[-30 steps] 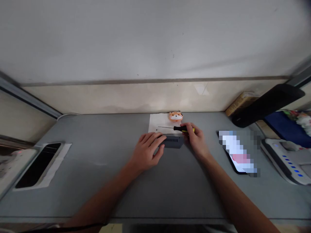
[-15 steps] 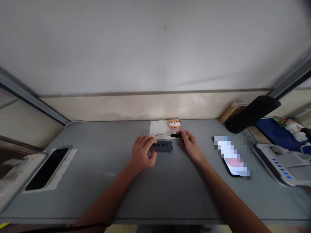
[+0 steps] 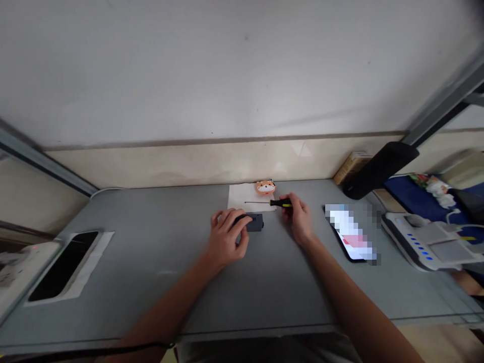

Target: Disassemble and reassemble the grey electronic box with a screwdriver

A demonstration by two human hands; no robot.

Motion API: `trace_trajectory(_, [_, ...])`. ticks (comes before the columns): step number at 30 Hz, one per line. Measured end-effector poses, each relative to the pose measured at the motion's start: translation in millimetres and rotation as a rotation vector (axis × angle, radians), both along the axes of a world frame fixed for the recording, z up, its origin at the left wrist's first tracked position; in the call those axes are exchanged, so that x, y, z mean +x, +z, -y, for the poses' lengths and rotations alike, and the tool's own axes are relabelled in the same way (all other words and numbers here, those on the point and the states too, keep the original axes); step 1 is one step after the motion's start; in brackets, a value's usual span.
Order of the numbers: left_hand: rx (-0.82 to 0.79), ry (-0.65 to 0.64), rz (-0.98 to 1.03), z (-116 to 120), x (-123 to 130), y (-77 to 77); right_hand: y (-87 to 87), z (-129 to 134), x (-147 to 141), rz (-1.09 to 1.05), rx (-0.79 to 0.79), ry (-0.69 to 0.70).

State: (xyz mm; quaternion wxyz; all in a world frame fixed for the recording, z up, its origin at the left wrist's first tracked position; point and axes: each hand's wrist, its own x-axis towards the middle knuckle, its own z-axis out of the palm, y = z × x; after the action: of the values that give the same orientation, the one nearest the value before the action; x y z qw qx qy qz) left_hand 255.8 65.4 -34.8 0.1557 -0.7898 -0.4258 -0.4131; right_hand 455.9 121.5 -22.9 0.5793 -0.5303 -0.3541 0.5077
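Note:
My left hand (image 3: 229, 237) is closed round the left part of a dark grey slotted box (image 3: 255, 223) lying on the desk, and its fingers cover most of the slots. In my right hand (image 3: 298, 219) is a screwdriver (image 3: 279, 202) with a black and yellow handle, held nearly level and pointing left. Its thin shaft passes over a white sheet of paper (image 3: 236, 194) behind the box. A small dark speck shows at the tip; whether it is a screw I cannot tell. An orange and white animal-face case (image 3: 265, 187) sits on the paper's back right corner.
To the right lies a phone (image 3: 350, 234) with a lit, blurred screen, and beyond it a white power strip (image 3: 423, 247) with blue lights. A black cylinder (image 3: 380, 171) leans by a small box (image 3: 351, 166). A dark phone (image 3: 64, 264) rests on paper at left.
My left hand's fingers have slid further over the slotted box, hiding more slots. My right hand still grips the screwdriver, now more level. The whole view has shifted slightly.

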Motion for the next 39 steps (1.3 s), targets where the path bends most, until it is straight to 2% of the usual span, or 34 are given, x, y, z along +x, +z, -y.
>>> trace_trajectory(4, [-0.088, -0.004, -0.048, 1, 1, -3.6, 1.5, -5, 6, -0.086, 0.036, -0.086])
trace_trajectory(10, [-0.098, -0.013, -0.079, 2, 1, -5.6, 5.3, -7, 16, -0.106, 0.105, -0.143])
trace_trajectory(17, [-0.097, -0.015, -0.098, 1, -2, -5.8, 6.2, -6, 20, -0.04, 0.052, -0.232])
trace_trajectory(26, [-0.186, 0.006, -0.14, 3, -6, -11.5, -0.1, -8, 21, 0.023, 0.063, -0.217])
trace_trajectory(35, [-0.18, 0.022, -0.154, 2, -4, -9.6, 1.9, -9, 23, -0.119, 0.056, -0.248])
trace_trajectory(39, [-0.184, 0.013, -0.154, 3, -5, -8.3, 0.9, -9, 24, -0.081, 0.057, -0.234])
